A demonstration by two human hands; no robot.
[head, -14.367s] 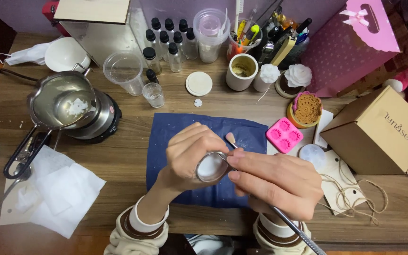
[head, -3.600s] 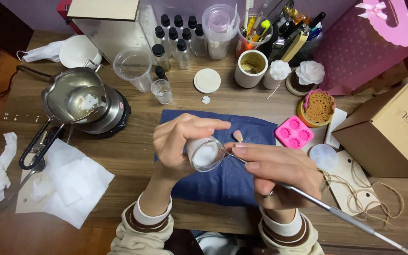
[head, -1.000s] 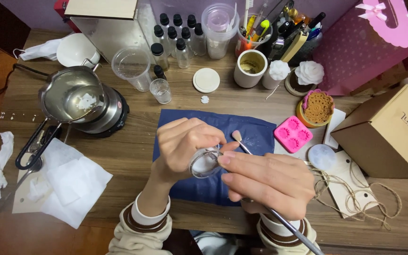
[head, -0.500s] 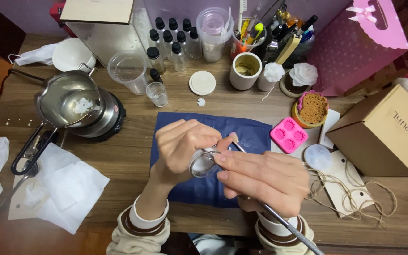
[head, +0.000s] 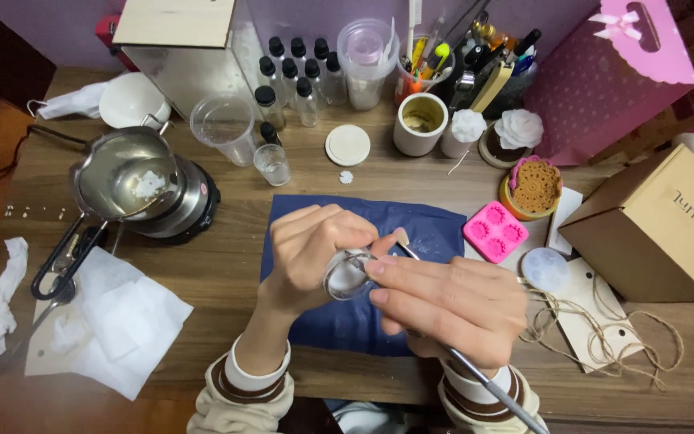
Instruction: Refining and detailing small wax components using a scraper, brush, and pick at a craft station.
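Note:
My left hand [head: 315,249] grips a small clear glass jar [head: 347,276] above a dark blue mat [head: 435,229] at the middle of the wooden table. My right hand [head: 451,301] lies against the jar's right side and holds a long thin metal tool [head: 491,386]. The tool's flat tip [head: 401,237] pokes up past my fingers, just above the jar. Its handle runs down and to the right past my striped sleeve cuff. Most of the jar is hidden by my fingers.
A metal melting pot [head: 126,173] with wax sits on a hot plate at left, beside white paper towels [head: 122,317]. Small bottles [head: 299,72], a plastic cup [head: 222,128], a pink silicone mould [head: 496,231], a cardboard box [head: 660,225], twine [head: 596,329] and a pink gift bag [head: 612,72] ring the mat.
The jar and both hands stayed over the blue mat. My right hand shifted slightly against the jar and the tool's handle now points lower to the right.

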